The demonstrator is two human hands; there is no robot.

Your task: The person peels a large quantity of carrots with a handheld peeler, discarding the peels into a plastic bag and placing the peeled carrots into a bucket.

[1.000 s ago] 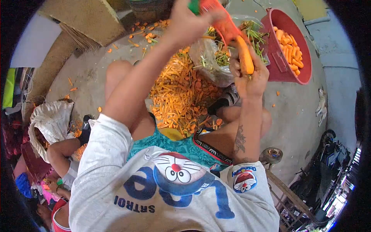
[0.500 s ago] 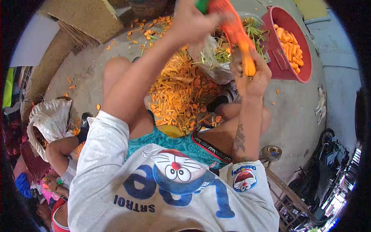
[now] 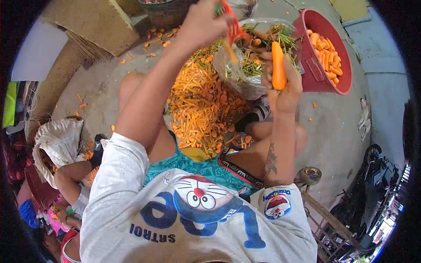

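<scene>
My left hand [image 3: 206, 24] grips a red peeler [image 3: 235, 30] above the peelings, and an orange strip of peel hangs below its head. A bit of green shows by the fingers. Over to the right, my right hand [image 3: 287, 90] holds a peeled carrot [image 3: 278, 65] upright, its smooth orange side facing me. The peeler and carrot are apart. Between my legs lies a wide heap of carrot peelings [image 3: 197, 105]. Beyond the carrot is a clear plastic bag [image 3: 223, 72] with unpeeled carrots and green stems [image 3: 252, 57] in it.
A red tub [image 3: 313, 65] at the right holds several peeled carrots [image 3: 325, 55]. A dark bucket [image 3: 164, 15] stands at the back. On the left are a white sack [image 3: 61, 138] and part of another person [image 3: 72, 175]. A metal frame [image 3: 326, 212] is at lower right.
The peeler was over the carrot, touching or close to it; my left hand has drawn it away to the left. The carrot now stands more upright in my right hand.
</scene>
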